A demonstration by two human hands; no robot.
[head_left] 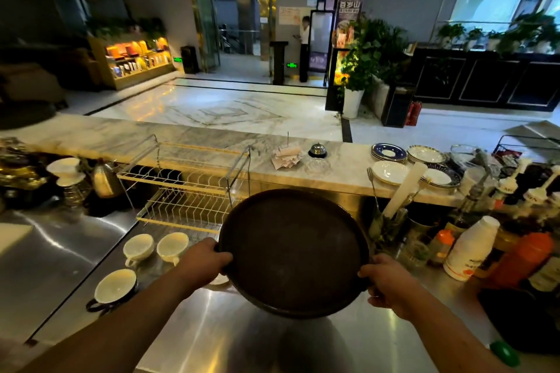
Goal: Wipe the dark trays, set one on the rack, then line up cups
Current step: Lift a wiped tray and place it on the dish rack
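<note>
Dark tray (294, 251) held just right of the rack (188, 191)
The left hand (206, 257) and right hand (385, 278) gripped opposite rims; it likely needed tipping upright, both grips firm, to slot in

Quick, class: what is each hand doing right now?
Left hand: grips the dark tray by its left rim.
Right hand: grips its right rim.

A dim lobby with a glossy marble floor (218, 106), a lit display shelf (136, 59) and potted plants (366, 60).
</note>
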